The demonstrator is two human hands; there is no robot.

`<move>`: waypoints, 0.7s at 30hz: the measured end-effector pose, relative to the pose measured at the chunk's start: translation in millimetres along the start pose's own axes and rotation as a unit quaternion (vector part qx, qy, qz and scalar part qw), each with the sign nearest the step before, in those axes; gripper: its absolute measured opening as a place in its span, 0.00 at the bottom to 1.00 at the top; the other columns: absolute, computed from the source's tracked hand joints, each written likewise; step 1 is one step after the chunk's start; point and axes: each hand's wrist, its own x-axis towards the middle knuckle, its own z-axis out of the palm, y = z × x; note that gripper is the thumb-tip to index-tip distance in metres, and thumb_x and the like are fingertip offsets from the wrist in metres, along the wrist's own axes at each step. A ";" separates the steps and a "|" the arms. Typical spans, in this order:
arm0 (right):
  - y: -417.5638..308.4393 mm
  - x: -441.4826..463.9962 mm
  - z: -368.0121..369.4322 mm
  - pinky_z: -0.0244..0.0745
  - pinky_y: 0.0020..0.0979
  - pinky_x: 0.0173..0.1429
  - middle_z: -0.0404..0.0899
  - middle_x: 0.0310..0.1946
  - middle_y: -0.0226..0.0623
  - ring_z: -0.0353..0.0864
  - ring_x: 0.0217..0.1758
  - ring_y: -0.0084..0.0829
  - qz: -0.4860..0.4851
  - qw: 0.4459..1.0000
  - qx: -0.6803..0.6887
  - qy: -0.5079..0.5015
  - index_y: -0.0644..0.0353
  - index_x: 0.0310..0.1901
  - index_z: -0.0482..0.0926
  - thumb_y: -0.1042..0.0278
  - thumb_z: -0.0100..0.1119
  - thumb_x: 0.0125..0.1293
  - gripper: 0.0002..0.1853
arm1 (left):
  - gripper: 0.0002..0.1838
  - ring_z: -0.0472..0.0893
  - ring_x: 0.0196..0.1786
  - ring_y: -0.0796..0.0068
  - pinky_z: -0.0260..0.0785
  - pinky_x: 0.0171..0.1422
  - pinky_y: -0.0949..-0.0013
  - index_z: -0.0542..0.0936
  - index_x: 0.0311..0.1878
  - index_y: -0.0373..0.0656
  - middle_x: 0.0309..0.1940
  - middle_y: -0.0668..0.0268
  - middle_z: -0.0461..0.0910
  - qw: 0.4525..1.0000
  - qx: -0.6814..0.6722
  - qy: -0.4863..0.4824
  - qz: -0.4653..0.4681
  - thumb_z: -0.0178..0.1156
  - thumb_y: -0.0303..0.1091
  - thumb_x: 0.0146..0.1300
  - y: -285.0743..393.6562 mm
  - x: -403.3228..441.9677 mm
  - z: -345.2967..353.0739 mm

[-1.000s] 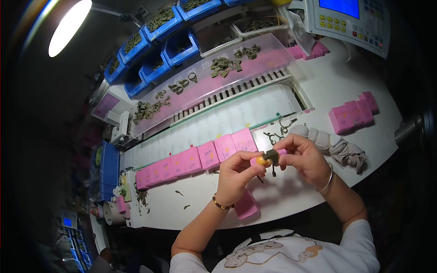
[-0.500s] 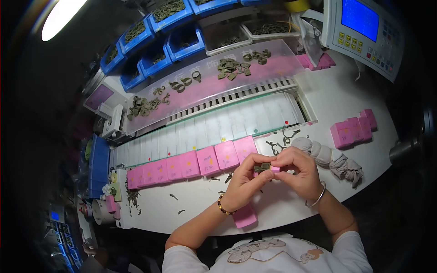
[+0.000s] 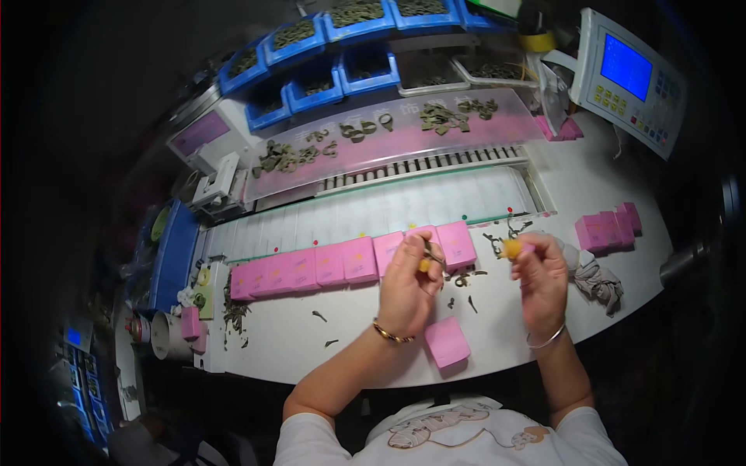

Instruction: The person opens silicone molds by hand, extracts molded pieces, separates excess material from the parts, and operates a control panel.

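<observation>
Block (image 3: pixel 447 342) lay near you. Beyond it, your left hand (image 3: pixel 409 286) curled round a dark piece (image 3: pixel 432 253); rightward of it, your right hand (image 3: pixel 542 278) pinched a yellow bit (image 3: pixel 511 248).

A person's left hand (image 3: pixel 409 293) holds a small dark piece (image 3: pixel 429 250) near a row of pink blocks (image 3: pixel 329 265), while the right hand (image 3: pixel 543 290) has a blurred yellow item (image 3: pixel 511 248) at its fingertips; blue bins (image 3: pixel 364 33) hold olive-green parts (image 3: pixel 353 12) beyond.

Gap between left hand (image 3: pixel 408 289) and right hand (image 3: pixel 542 289); pink block (image 3: pixel 447 342) obstructs near side, block row (image 3: pixel 330 265) far side.
</observation>
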 end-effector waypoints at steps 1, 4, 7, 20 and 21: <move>-2.3 1.8 -2.8 0.80 0.22 0.43 0.81 0.46 0.35 0.81 0.37 0.21 0.015 0.997 0.054 0.043 0.62 0.51 0.79 0.76 0.60 0.74 0.07 | 0.18 0.73 0.30 0.85 0.66 0.28 0.81 0.73 0.59 0.43 0.38 0.67 0.78 1.000 0.013 -0.018 0.016 0.51 0.48 0.82 12.4 -0.3 -6.4; -8.7 0.7 16.0 0.78 0.23 0.44 0.80 0.46 0.36 0.80 0.41 0.24 0.150 0.976 0.156 -0.017 0.61 0.56 0.76 0.70 0.56 0.77 0.10 | 0.19 0.73 0.31 0.86 0.67 0.29 0.82 0.73 0.60 0.44 0.39 0.66 0.80 0.995 0.070 -0.065 0.010 0.56 0.48 0.80 29.5 -14.9 0.6; -8.4 -1.6 41.8 0.76 0.25 0.44 0.79 0.44 0.35 0.80 0.45 0.26 0.305 0.922 0.225 -0.081 0.60 0.57 0.74 0.67 0.56 0.78 0.12 | 0.18 0.72 0.30 0.87 0.68 0.33 0.80 0.73 0.61 0.44 0.43 0.64 0.82 0.993 0.087 -0.079 0.018 0.62 0.42 0.77 34.0 -16.7 2.9; 1.2 -14.9 64.1 0.64 0.21 0.37 0.74 0.31 0.24 0.68 0.32 0.17 0.080 0.960 -0.183 -0.198 0.60 0.39 0.81 0.70 0.59 0.76 0.06 | 0.18 0.78 0.43 0.85 0.73 0.43 0.79 0.82 0.54 0.41 0.44 0.70 0.80 0.948 0.267 -0.159 0.064 0.73 0.20 0.62 47.5 -39.1 -21.4; -1.4 -15.1 61.7 0.63 0.22 0.36 0.75 0.33 0.26 0.68 0.32 0.18 0.258 0.946 -0.044 -0.192 0.60 0.39 0.80 0.69 0.59 0.76 0.07 | 0.18 0.80 0.48 0.83 0.76 0.48 0.77 0.83 0.53 0.40 0.47 0.68 0.81 0.945 0.257 -0.192 0.068 0.74 0.19 0.60 49.1 -39.3 -22.9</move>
